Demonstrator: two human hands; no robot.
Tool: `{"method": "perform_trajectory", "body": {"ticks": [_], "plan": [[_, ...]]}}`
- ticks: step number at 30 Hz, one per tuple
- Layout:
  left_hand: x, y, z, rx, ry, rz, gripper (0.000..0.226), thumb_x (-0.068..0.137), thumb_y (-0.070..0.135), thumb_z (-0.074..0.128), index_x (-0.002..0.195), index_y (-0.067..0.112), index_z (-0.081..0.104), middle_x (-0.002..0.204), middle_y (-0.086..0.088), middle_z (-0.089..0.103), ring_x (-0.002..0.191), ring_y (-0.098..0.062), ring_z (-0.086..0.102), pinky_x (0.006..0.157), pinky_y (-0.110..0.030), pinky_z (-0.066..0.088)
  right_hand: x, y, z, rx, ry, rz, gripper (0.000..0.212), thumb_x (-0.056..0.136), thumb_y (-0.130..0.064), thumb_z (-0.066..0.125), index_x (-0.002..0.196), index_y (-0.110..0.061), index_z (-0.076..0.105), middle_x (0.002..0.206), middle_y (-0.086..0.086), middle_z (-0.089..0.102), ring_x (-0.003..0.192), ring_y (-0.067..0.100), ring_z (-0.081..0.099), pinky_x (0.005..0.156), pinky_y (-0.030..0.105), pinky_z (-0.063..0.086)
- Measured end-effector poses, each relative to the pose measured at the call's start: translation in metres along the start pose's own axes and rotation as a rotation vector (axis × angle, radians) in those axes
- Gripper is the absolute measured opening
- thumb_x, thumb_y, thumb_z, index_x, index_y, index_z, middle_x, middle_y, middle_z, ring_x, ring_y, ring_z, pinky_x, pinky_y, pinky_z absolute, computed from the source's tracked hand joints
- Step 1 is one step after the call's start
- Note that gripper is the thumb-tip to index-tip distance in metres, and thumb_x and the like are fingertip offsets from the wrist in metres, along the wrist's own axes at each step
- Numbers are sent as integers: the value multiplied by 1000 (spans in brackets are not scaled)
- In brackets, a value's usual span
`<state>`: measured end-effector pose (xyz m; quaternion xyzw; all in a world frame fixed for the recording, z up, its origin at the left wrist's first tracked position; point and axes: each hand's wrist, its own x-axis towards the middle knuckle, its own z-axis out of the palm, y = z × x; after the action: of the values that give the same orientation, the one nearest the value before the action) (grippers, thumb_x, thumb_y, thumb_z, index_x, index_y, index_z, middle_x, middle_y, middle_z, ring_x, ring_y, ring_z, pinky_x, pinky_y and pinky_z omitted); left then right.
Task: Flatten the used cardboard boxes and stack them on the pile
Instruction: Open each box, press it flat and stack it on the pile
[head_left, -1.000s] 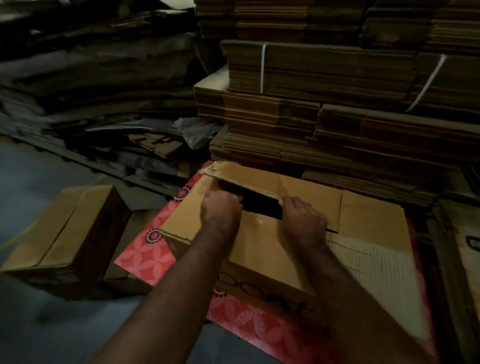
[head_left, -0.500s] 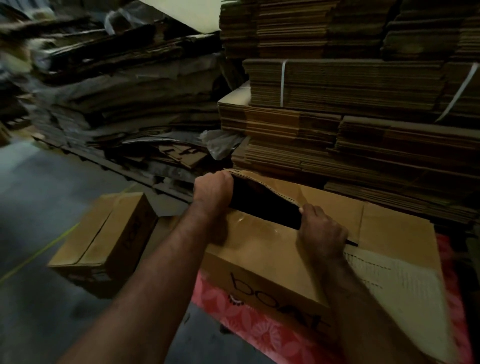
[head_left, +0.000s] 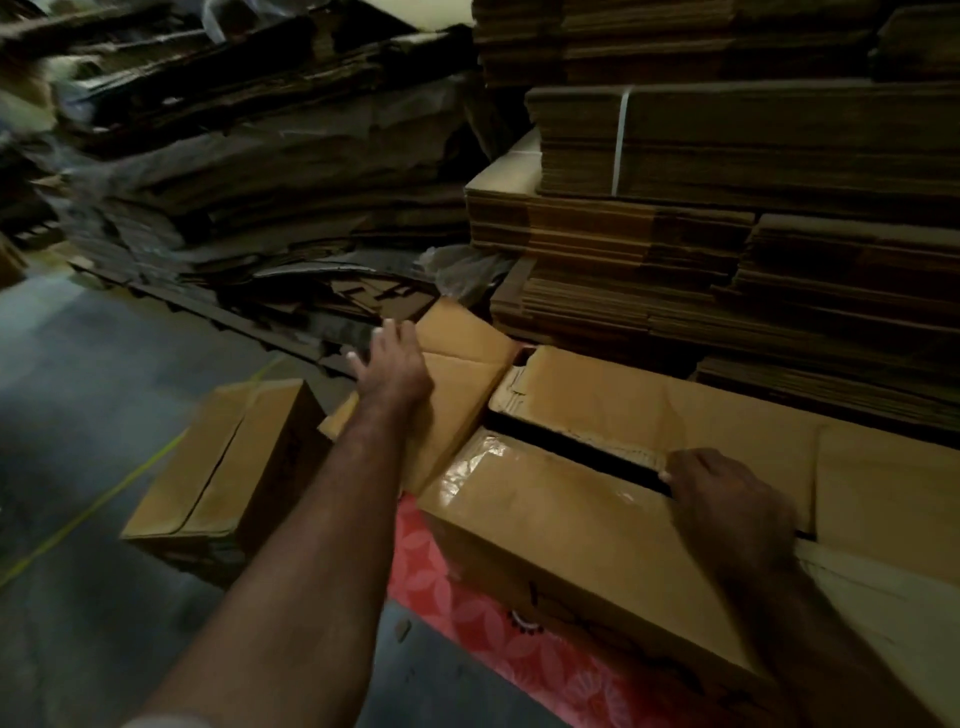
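Now left hand (head_left: 396, 364) has spread flat on the side flap (head_left: 457, 384); right hand (head_left: 727, 499) still grips box (head_left: 561, 525)

Grey concrete floor (head_left: 104, 415) w/ red floral mat (head_left: 467, 597), small box (head_left: 218, 467), cardboard stacks (head_left: 727, 260).

This is a dim cardboard storeroom or warehouse. Beyond the hands rise strapped bundles (head_left: 727, 140) of flattened boxes, stacked high, and to their left a ragged heap (head_left: 249, 171) of crushed used cardboard lies along the bare concrete floor (head_left: 78, 374), which carries a painted yellow line (head_left: 93, 514).
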<state>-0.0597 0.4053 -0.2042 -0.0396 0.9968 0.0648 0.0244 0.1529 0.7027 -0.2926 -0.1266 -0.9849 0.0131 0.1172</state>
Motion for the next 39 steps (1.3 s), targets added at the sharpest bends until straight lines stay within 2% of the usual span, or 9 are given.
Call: {"method": "perform_trajectory", "body": {"ticks": [4, 6, 8, 17, 21, 24, 28, 33, 39], "plan": [[-35, 16, 41, -569, -408, 68, 64, 100, 65, 29, 145, 22, 44, 142, -6, 49, 135, -20, 41, 109, -34, 35, 8, -3, 6, 33, -9, 35, 23, 99, -31, 58, 117, -21, 70, 113, 1, 69, 100, 24, 64, 72, 35, 52], [-37, 15, 57, -793, -497, 4, 37, 110, 48, 25, 137, 28, 40, 118, 4, 51, 115, -16, 47, 89, -24, 40, 9, -8, 1, 31, -47, 69, 25, 100, -30, 55, 120, -23, 68, 118, 0, 68, 106, 23, 62, 76, 36, 51], [-25, 5, 58, -862, -602, 77, 45, 111, 43, 28, 145, 19, 44, 129, 0, 53, 120, -19, 51, 92, -27, 43, 10, -14, -6, 33, -96, 135, 24, 101, -29, 52, 119, -25, 66, 121, 0, 65, 109, 23, 60, 81, 38, 53], [-3, 1, -11, -746, -589, 474, 47, 100, 58, 47, 132, 26, 60, 139, 0, 56, 131, -23, 48, 106, -49, 37, 0, -36, -144, 202, -119, 301, 18, 97, -39, 61, 95, -25, 71, 90, -2, 69, 85, 18, 64, 67, 29, 47], [-37, 4, -39, -295, -835, 695, 28, 93, 56, 59, 109, 34, 65, 118, 12, 59, 113, -11, 53, 101, -41, 41, -39, -53, -199, 435, -629, 240, 25, 86, -48, 77, 105, -34, 73, 97, -16, 73, 93, 6, 68, 74, 31, 55], [-70, -1, -31, 89, -943, 915, 63, 72, 72, 73, 121, 34, 65, 119, 19, 61, 108, 0, 55, 90, -25, 45, -69, -72, -173, 381, -798, 230, 58, 80, -56, 80, 130, -34, 63, 121, -18, 66, 112, 7, 63, 94, 34, 52], [-100, -13, 21, 228, -837, 1066, 113, 38, 100, 61, 131, 36, 60, 125, 14, 63, 112, -8, 58, 103, -40, 47, -103, -101, -115, 107, -770, 283, 77, 81, -64, 74, 144, -26, 53, 143, 0, 56, 131, 24, 52, 107, 43, 43], [-120, -25, 60, 237, -359, 1058, 42, 91, 60, 60, 128, 40, 59, 123, 10, 63, 124, -17, 55, 112, -63, 23, -105, -113, -72, -59, -536, 290, 52, 91, -61, 63, 129, -28, 55, 124, 5, 67, 117, 29, 62, 96, 43, 41], [-102, -37, 55, 199, -331, 951, 47, 89, 64, 61, 132, 43, 58, 128, 10, 64, 126, -17, 56, 110, -49, 31, -90, -111, -63, 90, -517, 356, 66, 85, -78, 55, 126, -26, 60, 124, 6, 67, 116, 30, 62, 96, 44, 47]]}}
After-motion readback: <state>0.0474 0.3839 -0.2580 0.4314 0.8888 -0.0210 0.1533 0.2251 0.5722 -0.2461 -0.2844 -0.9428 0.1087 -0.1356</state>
